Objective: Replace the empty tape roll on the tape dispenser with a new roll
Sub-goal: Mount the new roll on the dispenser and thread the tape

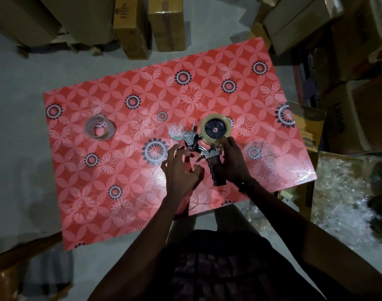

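New roll already seated on the tape dispenser, lying flat on the red patterned bench so the hub faces up. Right hand steadying the black handle, grip wrapped round it. Left hand released, fingers spread near the roller (likely reaching to thread tape). Empty core set well aside at left.

Pretty dim in here, bare grey concrete floor. The table has a glossy red floral cover catching some glare. Brown cardboard boxes stacked along the far side and on the right, one open box full of clear plastic scrap.
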Demonstrator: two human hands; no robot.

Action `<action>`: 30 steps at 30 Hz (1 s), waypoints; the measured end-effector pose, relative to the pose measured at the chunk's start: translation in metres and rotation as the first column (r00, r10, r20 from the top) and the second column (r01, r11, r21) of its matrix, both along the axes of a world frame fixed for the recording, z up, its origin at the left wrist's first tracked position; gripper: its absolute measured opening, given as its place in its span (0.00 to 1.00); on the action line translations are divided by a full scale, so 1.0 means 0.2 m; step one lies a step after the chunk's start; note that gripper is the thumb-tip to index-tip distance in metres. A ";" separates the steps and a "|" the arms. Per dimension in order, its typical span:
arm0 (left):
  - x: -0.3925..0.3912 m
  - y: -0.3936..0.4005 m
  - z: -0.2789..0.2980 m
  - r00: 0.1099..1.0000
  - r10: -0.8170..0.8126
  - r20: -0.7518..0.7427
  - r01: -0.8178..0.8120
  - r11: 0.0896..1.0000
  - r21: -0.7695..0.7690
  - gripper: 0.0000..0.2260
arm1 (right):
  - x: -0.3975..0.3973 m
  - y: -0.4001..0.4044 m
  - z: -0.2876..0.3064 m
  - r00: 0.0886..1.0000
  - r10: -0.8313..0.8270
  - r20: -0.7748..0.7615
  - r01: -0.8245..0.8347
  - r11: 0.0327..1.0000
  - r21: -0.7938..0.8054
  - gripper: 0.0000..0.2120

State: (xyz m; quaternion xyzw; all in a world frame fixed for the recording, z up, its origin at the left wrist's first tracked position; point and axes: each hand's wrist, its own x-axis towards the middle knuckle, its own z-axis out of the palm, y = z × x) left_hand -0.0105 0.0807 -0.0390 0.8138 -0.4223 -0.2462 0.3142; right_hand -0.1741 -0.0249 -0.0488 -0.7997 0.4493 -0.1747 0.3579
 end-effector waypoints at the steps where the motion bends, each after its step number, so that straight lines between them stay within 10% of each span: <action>1: 0.01 -0.02 0.00 1.000 0.013 -0.017 -0.013 1.000 -0.014 0.18 | -0.01 -0.02 0.02 1.000 -0.007 -0.007 0.007 1.000 -0.010 0.22; 18: 0.05 -0.33 -0.03 0.991 0.127 -0.038 -0.131 0.986 -0.103 0.21 | 0.08 -0.48 0.00 0.902 0.085 -0.424 -0.162 0.976 -0.148 0.52; 30: 0.06 -0.43 -0.01 0.991 0.135 -0.007 -0.135 0.983 -0.122 0.13 | 0.04 -0.67 0.03 0.856 0.379 -0.352 -0.419 0.907 -0.041 0.56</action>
